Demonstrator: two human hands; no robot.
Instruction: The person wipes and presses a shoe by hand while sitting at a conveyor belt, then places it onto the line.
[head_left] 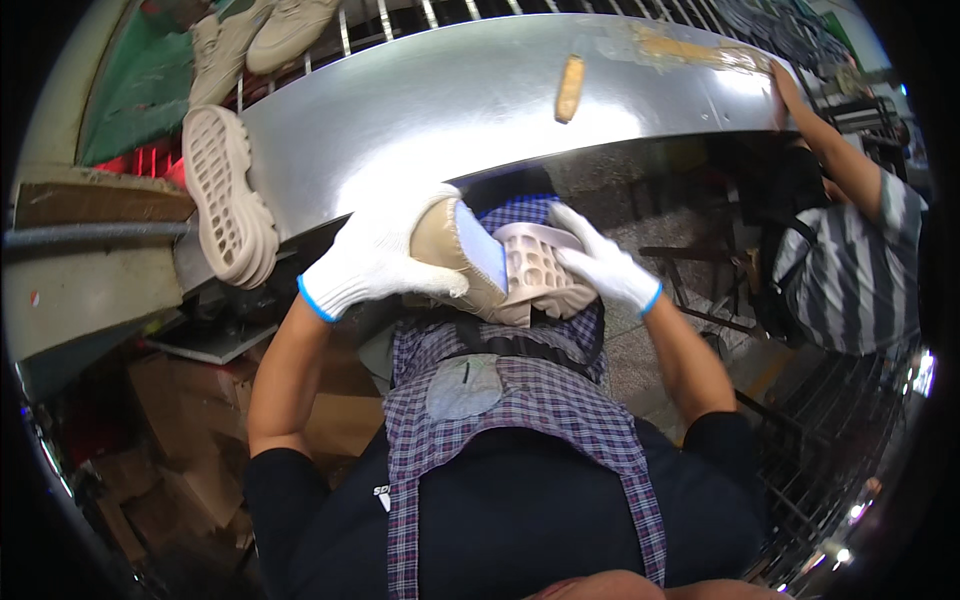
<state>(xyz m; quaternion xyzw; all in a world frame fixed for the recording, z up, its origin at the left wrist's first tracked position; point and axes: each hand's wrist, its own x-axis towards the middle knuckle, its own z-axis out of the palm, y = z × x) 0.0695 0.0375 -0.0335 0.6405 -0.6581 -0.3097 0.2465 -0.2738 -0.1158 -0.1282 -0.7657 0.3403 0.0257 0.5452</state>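
My left hand, in a white knit glove with a blue cuff, is closed around a beige shoe upper. The upper's pale bluish underside faces right, with stitching along its edge. On the other side my right hand, gloved the same way, grips a beige shoe sole with a grid of hollows. Upper and sole meet in front of my apron, the sole set at an angle against the upper. Whether they are stuck together I cannot tell.
A metal bench runs across ahead, with a yellowish oblong piece on it. Another beige sole leans at its left end, below beige shoes. At right, a co-worker's hand touches the bench. Cardboard boxes lie lower left.
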